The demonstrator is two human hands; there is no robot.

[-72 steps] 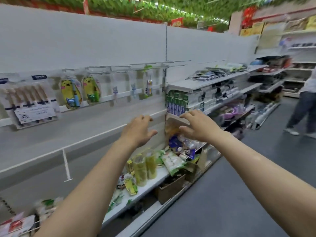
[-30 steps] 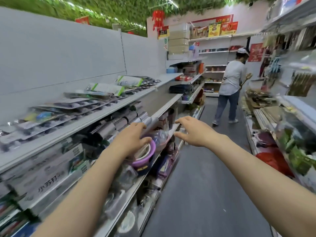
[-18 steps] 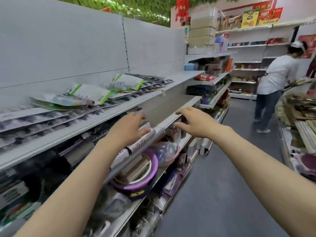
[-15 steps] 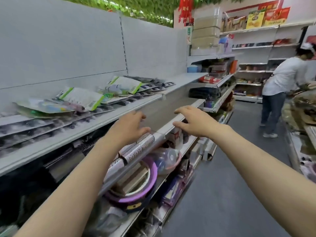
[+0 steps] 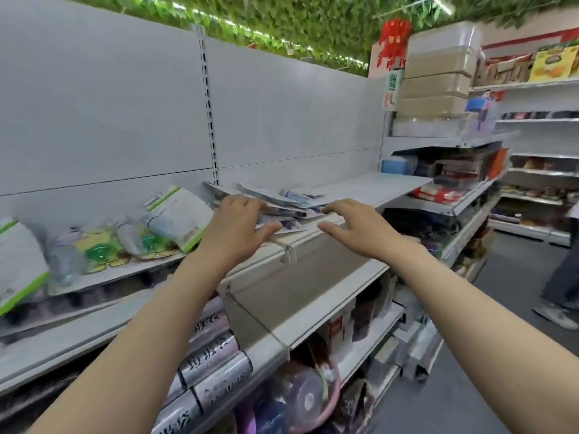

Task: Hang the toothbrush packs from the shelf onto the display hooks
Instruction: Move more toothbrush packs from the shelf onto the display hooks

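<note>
A loose heap of flat toothbrush packs (image 5: pixel 282 202) lies on the top grey shelf (image 5: pixel 369 189), near its front edge. My left hand (image 5: pixel 238 227) hovers over the near end of the heap, fingers loosely bent, and holds nothing. My right hand (image 5: pixel 354 227) reaches over the shelf's front lip just right of the heap, fingers spread and empty. Whether either hand touches a pack I cannot tell. No display hooks show in this view.
White-and-green pouches (image 5: pixel 178 214) and yellow-green blister packs (image 5: pixel 100 249) lie on the same shelf to the left. Silver rolls (image 5: pixel 213 371) and a pink tub (image 5: pixel 313 399) fill lower shelves. A person (image 5: pixel 560 277) stands in the aisle at the right edge.
The view has swung from the hook wall rightward along the aisle. Both hands have risen from the lower shelf edge to the top shelf, closing on the heap of packs.
</note>
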